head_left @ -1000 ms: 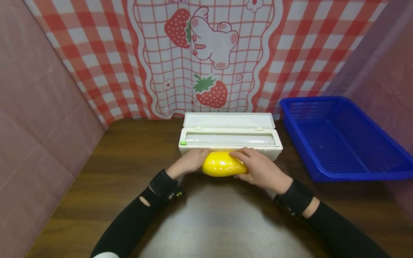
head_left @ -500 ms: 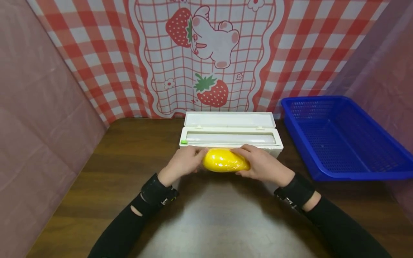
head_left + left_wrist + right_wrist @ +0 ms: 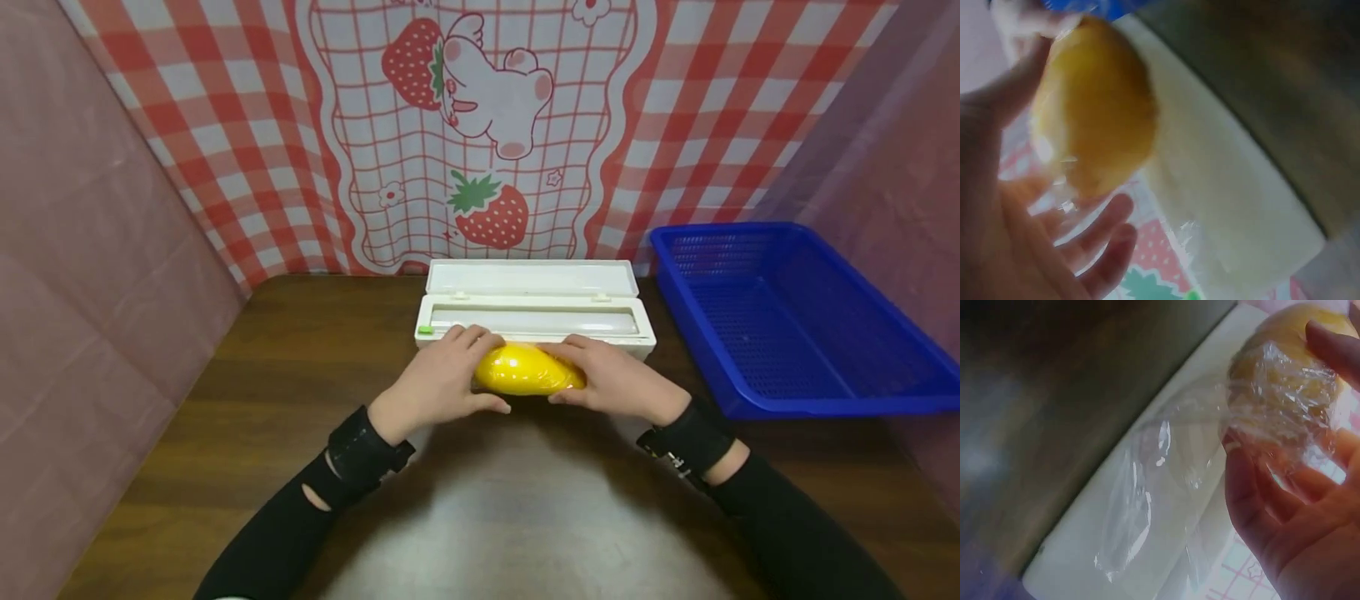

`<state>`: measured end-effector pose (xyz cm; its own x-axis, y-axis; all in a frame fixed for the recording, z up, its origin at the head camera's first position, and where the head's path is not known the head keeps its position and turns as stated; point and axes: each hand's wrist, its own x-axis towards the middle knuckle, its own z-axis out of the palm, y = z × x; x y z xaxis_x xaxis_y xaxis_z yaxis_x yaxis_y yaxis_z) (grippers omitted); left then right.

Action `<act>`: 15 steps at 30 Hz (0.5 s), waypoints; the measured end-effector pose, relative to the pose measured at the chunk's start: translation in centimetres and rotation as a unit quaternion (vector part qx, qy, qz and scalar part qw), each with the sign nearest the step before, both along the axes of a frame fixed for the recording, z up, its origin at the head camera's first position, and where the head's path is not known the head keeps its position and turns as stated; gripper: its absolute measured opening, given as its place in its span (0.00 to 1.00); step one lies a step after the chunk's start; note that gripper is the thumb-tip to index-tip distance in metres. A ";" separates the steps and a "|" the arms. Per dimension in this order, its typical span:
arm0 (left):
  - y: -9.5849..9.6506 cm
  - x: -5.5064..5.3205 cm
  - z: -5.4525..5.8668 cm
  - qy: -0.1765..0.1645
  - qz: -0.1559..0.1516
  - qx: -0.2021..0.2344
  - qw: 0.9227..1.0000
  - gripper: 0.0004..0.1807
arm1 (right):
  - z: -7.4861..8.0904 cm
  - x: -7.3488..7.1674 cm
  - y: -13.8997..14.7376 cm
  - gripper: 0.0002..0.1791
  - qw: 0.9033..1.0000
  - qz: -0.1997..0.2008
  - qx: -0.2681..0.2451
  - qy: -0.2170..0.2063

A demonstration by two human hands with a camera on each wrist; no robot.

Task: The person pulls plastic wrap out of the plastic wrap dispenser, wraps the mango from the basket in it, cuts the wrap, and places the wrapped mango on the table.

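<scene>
A smooth yellow fruit (image 3: 525,372), mango-like in shape and wrapped in cling film, is held in front of the white cling film dispenser (image 3: 648,333). My right hand (image 3: 618,379) grips its right end between thumb and fingers. Around the left end, my left hand (image 3: 435,382) is spread, the thumb stretched out below and the fingers near the top. In the left wrist view the left fingertips (image 3: 1124,206) stand apart from the fruit. Loose clear film (image 3: 1138,519) trails from the wrapped end in the right wrist view.
The dispenser's lid (image 3: 532,277) is raised, with a film roll (image 3: 532,321) inside and a green slider (image 3: 425,330) at its left. A blue plastic basket (image 3: 731,358) stands at the right of the wooden table (image 3: 300,358). A red-checked cloth (image 3: 262,150) hangs behind.
My left hand has shifted from pinching at the fruit's left end to a wider spread around it. The fruit has moved slightly right and away from me with my right hand.
</scene>
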<state>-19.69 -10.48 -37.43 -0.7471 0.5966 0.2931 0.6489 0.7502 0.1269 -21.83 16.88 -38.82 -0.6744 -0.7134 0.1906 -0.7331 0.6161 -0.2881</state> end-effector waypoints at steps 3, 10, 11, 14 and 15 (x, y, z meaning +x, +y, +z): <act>0.5 -0.3 -0.9 -0.001 -0.002 0.006 1.000 0.45 | 0.4 -0.3 0.3 0.39 0.999 0.011 -0.003 -0.035; 0.7 -0.6 -1.5 -0.034 0.028 0.063 0.997 0.42 | 0.5 -0.6 0.6 0.27 0.991 -0.008 -0.072 -0.111; 0.7 -0.6 -1.4 -0.034 0.032 0.067 0.997 0.42 | 0.5 -0.6 0.6 0.25 0.990 -0.012 -0.080 -0.117; 0.7 -0.5 -1.5 -0.041 0.044 0.081 0.995 0.43 | 0.7 -0.7 0.8 0.23 0.988 -0.016 -0.091 -0.121; 0.7 -0.4 -1.5 -0.048 0.049 0.085 0.994 0.42 | 0.7 -0.8 0.8 0.22 0.988 -0.016 -0.093 -0.123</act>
<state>-20.12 -9.75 -38.97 -0.8287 0.4672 0.3084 0.5522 0.7723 0.3141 -22.59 17.65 -38.14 -0.7386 -0.6586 0.1438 -0.6075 0.5579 -0.5654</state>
